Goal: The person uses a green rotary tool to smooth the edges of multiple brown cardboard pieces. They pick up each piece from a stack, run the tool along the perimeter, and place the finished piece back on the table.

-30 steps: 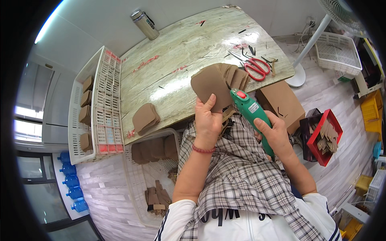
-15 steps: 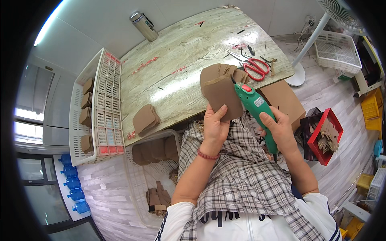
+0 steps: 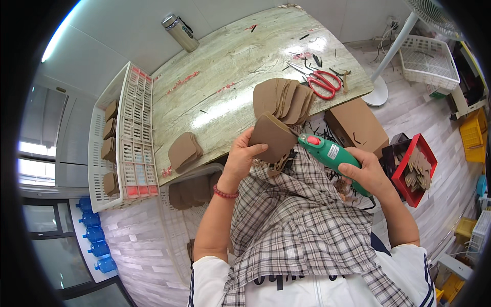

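My left hand (image 3: 243, 157) pinches a flat brown panel (image 3: 276, 140) with rounded corners by its left side, thumb on top, above my lap. In my right hand (image 3: 360, 171) is a pair of green electric scissors (image 3: 323, 152) with a red switch. Its narrow tip meets or nearly meets the panel's upper right edge; exact contact is too small to tell. Just beyond the panel, a fanned stack of similar brown panels (image 3: 281, 100) lies at the table's near edge. Red-handled scissors (image 3: 323, 84) rest to its right among dark scraps.
A smaller brown stack (image 3: 184, 152) sits on the table's (image 3: 220, 71) near left side. White crates (image 3: 135, 138) stand at left, and a basket (image 3: 171, 225) below holds more brown pieces. A cardboard box (image 3: 358, 125), red tray (image 3: 427, 161) and fan (image 3: 399, 43) are at right.
The brown panel has turned and come down and left, away from the stack. My right hand has swung the electric scissors lower and flatter, with the tip at the panel's upper right edge.
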`<state>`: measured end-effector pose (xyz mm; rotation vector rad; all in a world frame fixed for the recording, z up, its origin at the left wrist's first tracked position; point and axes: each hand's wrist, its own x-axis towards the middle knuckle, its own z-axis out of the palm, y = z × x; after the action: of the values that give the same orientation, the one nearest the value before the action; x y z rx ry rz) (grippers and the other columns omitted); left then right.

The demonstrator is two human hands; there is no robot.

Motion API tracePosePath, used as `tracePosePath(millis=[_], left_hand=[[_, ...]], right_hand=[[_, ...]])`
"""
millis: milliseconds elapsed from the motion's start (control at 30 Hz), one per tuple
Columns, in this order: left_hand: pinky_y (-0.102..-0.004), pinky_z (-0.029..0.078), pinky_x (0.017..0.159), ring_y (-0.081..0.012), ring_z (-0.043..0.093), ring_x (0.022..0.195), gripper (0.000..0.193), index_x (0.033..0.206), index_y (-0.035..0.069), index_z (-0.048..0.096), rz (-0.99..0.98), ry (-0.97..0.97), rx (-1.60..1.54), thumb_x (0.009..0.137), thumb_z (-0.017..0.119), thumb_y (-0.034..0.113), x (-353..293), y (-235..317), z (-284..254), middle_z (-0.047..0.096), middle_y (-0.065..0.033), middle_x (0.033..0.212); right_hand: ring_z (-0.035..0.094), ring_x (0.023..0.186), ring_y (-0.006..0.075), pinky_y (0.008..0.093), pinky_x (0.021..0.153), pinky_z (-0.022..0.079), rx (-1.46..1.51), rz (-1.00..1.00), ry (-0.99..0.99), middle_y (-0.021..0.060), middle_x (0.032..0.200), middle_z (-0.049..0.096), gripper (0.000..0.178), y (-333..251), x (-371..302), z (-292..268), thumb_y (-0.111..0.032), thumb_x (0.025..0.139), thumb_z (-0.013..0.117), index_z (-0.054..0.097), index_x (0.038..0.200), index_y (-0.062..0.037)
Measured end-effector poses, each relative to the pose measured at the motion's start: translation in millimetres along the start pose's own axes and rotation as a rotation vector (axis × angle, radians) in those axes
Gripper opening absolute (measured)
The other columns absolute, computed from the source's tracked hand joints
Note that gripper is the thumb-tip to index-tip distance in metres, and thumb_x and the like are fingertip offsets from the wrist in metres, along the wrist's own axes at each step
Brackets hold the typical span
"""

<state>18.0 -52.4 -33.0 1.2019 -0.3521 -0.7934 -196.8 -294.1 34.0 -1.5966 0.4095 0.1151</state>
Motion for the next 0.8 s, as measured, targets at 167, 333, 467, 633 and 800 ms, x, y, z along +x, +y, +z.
tracePosePath(millis=[167, 333, 467, 633, 800], left_hand=[[-0.0269, 0.05, 0.084, -0.0107, 0.062, 0.093, 0.038, 0.118, -0.001, 0.06, -0.054, -0.03, 0.168, 0.08, 0.061, -0.007, -4.9, 5.6, 0.2, 0.066, -0.0033, 0.106], [-0.026, 0.05, 0.082, -0.0098, 0.061, 0.09, 0.034, 0.114, 0.0, 0.061, -0.116, -0.025, 0.136, 0.081, 0.06, -0.007, -14.2, 0.5, 13.7, 0.066, -0.0021, 0.101], [-0.0262, 0.047, 0.087, -0.0101, 0.059, 0.096, 0.035, 0.116, 0.0, 0.06, -0.167, -0.077, 0.2, 0.081, 0.061, -0.005, -17.5, 1.9, 13.9, 0.065, -0.0017, 0.103], [-0.0246, 0.045, 0.087, -0.0079, 0.056, 0.094, 0.031, 0.113, 0.001, 0.06, -0.169, -0.125, 0.358, 0.083, 0.056, -0.005, -20.2, 13.2, 7.2, 0.063, 0.0003, 0.1], [-0.0229, 0.046, 0.074, -0.0074, 0.055, 0.082, 0.021, 0.093, 0.003, 0.057, -0.073, 0.019, 0.464, 0.076, 0.064, -0.007, -23.3, 26.4, 1.2, 0.06, 0.0012, 0.086]], right_hand=[[0.057, 0.068, 0.0087, 0.0254, 0.063, 0.047, -0.153, -0.062, 0.03, 0.0049, 0.082, 0.062, 0.045, 1.3, -3.5, 4.4, -0.029, 0.083, 0.072, 0.062, 0.115, 0.0012], [0.056, 0.068, 0.0086, 0.0256, 0.063, 0.046, -0.169, -0.041, 0.082, 0.0039, 0.075, 0.061, 0.041, -0.4, -2.0, 13.3, -0.03, 0.083, 0.072, 0.063, 0.109, 0.0008], [0.054, 0.063, 0.0066, 0.0247, 0.057, 0.044, -0.084, -0.003, 0.089, 0.0017, 0.072, 0.059, 0.038, -0.4, 2.4, 18.8, -0.03, 0.085, 0.071, 0.064, 0.106, 0.0007], [0.052, 0.058, 0.0056, 0.0235, 0.054, 0.044, 0.024, 0.044, 0.007, -0.0001, 0.071, 0.058, 0.034, -4.1, 5.4, 17.6, -0.028, 0.086, 0.069, 0.064, 0.104, 0.0005], [0.054, 0.059, 0.0063, 0.023, 0.054, 0.045, -0.006, 0.078, -0.051, 0.0009, 0.073, 0.059, 0.034, -0.6, 4.5, 12.0, -0.028, 0.087, 0.069, 0.064, 0.105, 0.0008]])
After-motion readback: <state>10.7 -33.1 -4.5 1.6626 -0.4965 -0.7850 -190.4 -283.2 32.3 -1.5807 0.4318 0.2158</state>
